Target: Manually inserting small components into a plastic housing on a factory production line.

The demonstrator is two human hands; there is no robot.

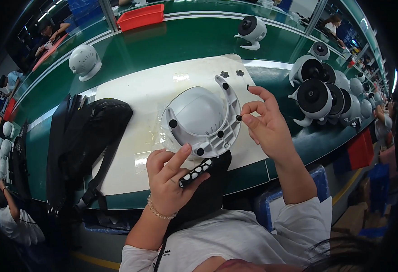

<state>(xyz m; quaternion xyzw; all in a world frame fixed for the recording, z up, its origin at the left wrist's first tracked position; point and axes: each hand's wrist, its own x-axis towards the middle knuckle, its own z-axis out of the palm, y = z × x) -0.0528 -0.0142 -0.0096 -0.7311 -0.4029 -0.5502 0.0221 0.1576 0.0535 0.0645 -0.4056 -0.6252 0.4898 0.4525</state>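
A white rounded device lies on the pale mat, with its curved ribbed base turned up. Several round black pads dot the base. My left hand is closed around a black strip with a row of white round spots, held just below the base. At the base's right edge, my right hand pinches a small black pad between thumb and a finger. Its raised index fingertip carries another small black piece. Whether the pinched pad touches the base, I cannot tell.
The pale mat covers part of the green table. A black mesh bag lies on the left. Several white-and-black devices crowd the right end; single ones stand farther back. A red tray is at the far side.
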